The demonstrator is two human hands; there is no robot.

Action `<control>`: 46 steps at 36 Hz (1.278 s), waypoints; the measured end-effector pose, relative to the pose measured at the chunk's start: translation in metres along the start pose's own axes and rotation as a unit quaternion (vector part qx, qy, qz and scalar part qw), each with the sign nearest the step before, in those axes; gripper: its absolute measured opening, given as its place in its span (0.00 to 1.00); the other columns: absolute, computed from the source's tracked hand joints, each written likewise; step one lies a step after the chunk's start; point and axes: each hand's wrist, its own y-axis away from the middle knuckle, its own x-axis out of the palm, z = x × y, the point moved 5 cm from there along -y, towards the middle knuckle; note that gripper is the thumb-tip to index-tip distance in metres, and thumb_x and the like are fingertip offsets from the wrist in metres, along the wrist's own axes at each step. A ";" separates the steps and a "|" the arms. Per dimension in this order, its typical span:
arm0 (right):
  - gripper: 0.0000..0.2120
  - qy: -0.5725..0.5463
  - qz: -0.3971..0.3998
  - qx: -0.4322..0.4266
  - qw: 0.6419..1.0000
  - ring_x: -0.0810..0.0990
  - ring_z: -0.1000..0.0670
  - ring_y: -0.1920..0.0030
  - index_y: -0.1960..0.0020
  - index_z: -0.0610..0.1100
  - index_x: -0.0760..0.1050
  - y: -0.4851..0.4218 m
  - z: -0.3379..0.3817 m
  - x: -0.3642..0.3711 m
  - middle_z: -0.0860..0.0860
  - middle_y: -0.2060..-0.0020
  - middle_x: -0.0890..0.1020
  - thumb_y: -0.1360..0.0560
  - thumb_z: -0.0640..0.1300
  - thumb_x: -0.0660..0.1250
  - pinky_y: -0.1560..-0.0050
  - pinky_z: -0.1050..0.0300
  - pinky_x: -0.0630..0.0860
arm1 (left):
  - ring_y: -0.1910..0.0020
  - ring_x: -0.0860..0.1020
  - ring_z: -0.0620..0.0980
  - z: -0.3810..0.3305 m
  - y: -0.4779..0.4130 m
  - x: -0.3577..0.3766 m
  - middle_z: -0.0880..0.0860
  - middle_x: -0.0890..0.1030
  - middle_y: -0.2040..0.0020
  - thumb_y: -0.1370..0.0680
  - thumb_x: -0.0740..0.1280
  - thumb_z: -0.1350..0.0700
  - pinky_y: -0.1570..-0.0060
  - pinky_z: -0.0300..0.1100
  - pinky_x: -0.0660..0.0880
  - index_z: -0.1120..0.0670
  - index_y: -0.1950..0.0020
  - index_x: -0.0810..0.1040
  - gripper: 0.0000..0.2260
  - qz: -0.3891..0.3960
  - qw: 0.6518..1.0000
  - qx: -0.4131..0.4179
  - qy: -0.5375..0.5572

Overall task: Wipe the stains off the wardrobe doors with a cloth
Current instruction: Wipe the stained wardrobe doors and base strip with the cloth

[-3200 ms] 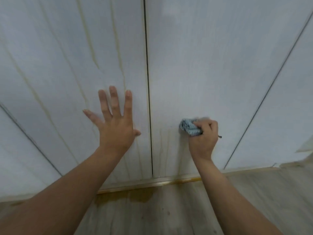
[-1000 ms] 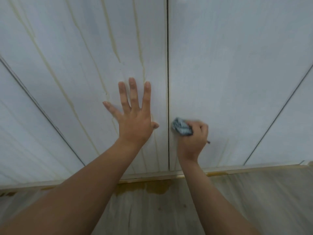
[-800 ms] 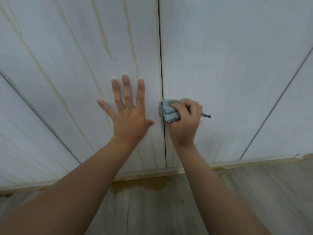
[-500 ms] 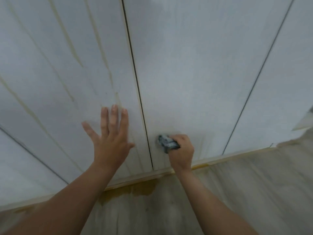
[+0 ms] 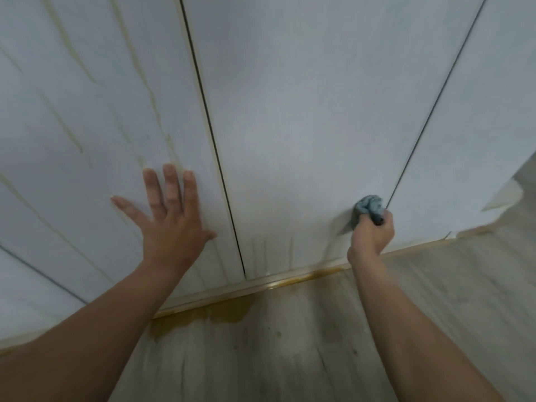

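White wardrobe doors [image 5: 304, 126] fill the upper view, split by dark vertical gaps. Yellowish drip stains [image 5: 150, 97] run down the left door, and fainter streaks [image 5: 264, 253] mark the bottom of the middle door. My left hand [image 5: 171, 219] presses flat on the left door with its fingers spread. My right hand [image 5: 372, 236] grips a bunched blue-grey cloth [image 5: 368, 207] against the lower right part of the middle door, close to the gap beside the right-hand door.
A pale plinth strip [image 5: 290, 278] runs along the foot of the doors. A brown-yellow puddle [image 5: 226, 311] lies on the grey wood-look floor [image 5: 435, 300] just below it. At the far right the wardrobe ends at a torn-looking pale edge [image 5: 504, 195].
My right hand has slid the cloth rightward along the bottom of the middle door, from beside the central gap to near the right-hand gap. My left hand stays flat on the left door.
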 end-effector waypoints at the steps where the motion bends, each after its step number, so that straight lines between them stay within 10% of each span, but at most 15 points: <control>1: 0.10 0.020 0.015 -0.012 1.000 0.79 0.50 0.52 0.51 0.47 0.78 0.012 -0.003 0.005 0.45 0.48 0.81 0.27 0.34 0.68 0.46 0.50 0.79 | 0.21 0.32 0.68 0.000 0.000 0.000 0.62 0.31 0.19 0.40 0.80 0.33 0.40 0.89 0.47 0.60 0.16 0.40 0.69 0.000 1.000 -0.001 0.002; 9: 0.11 -0.026 0.058 0.003 0.998 0.79 0.56 0.60 0.51 0.45 0.79 0.007 0.000 -0.002 0.53 0.60 0.81 0.26 0.30 0.70 0.60 0.66 0.77 | 0.21 0.32 0.68 -0.001 0.000 -0.003 0.62 0.31 0.19 0.40 0.81 0.34 0.40 0.88 0.45 0.60 0.16 0.39 0.70 0.007 1.000 -0.005 0.016; 18: 0.07 0.005 0.000 0.024 1.000 0.83 0.45 0.49 0.48 0.45 0.80 0.035 -0.007 0.017 0.46 0.49 0.84 0.26 0.40 0.70 0.44 0.46 0.81 | 0.21 0.31 0.68 -0.001 0.000 0.001 0.62 0.30 0.19 0.39 0.79 0.32 0.39 0.87 0.42 0.60 0.16 0.38 0.69 0.009 1.000 -0.003 0.020; 23: 0.09 0.038 0.091 -0.014 0.995 0.78 0.55 0.53 0.51 0.50 0.78 0.081 -0.012 0.036 0.52 0.49 0.79 0.26 0.36 0.71 0.55 0.74 0.72 | 0.21 0.31 0.67 -0.001 -0.001 -0.001 0.62 0.30 0.19 0.39 0.79 0.32 0.39 0.87 0.42 0.59 0.16 0.39 0.69 0.012 1.000 -0.001 0.027; 27: 0.10 0.020 0.097 -0.010 0.995 0.80 0.52 0.56 0.57 0.52 0.79 0.059 -0.015 0.026 0.51 0.57 0.83 0.27 0.36 0.73 0.53 0.55 0.79 | 0.21 0.30 0.67 -0.001 0.001 -0.003 0.62 0.30 0.19 0.38 0.79 0.33 0.39 0.87 0.43 0.60 0.17 0.38 0.68 0.018 1.000 -0.009 0.021; 34: 0.05 0.062 -0.002 -0.010 0.998 0.80 0.48 0.53 0.53 0.49 0.76 0.050 0.000 0.022 0.50 0.54 0.82 0.24 0.40 0.68 0.50 0.51 0.78 | 0.21 0.32 0.68 -0.001 0.001 0.000 0.62 0.32 0.18 0.37 0.77 0.31 0.38 0.87 0.46 0.59 0.16 0.38 0.67 0.008 1.000 -0.011 0.016; 46: 0.07 0.090 0.153 -0.017 0.984 0.81 0.51 0.57 0.52 0.48 0.82 0.101 -0.026 0.041 0.51 0.58 0.84 0.27 0.38 0.72 0.54 0.54 0.78 | 0.20 0.32 0.67 -0.003 0.002 -0.003 0.61 0.30 0.19 0.37 0.78 0.33 0.38 0.86 0.43 0.58 0.17 0.37 0.68 0.015 1.000 -0.008 0.022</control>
